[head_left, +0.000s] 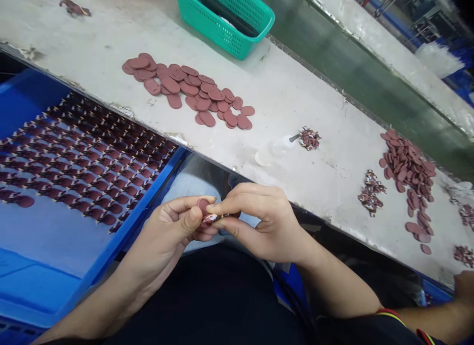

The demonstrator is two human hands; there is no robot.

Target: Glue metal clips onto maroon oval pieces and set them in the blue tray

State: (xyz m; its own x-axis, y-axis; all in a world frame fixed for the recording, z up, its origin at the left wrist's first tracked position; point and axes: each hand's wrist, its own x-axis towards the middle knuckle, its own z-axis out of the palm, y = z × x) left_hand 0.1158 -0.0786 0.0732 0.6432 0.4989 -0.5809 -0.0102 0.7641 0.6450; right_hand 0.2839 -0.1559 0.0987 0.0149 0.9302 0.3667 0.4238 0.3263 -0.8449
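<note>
My left hand (172, 229) pinches a small reddish-brown oval piece (202, 204) between thumb and fingers, just above my lap. Against it, the thumb and forefinger of my right hand (264, 216) grip a small dark figure with white and orange marks (211, 218). Both hands meet here, and the fingers cover much of the two parts; I cannot tell whether they are joined. On the bench beyond lies a loose spread of similar oval pieces (188, 88). A small pile of painted figures (310, 138) sits beside a pale, dark-tipped bottle (285, 141).
At my left a blue tray (48, 256) holds rows of figures on oval pieces. A green basket (222, 31) stands at the bench's back. More oval pieces (407, 162) and figures (371, 193) lie to the right. Another person's arm (437, 318) reaches in at lower right.
</note>
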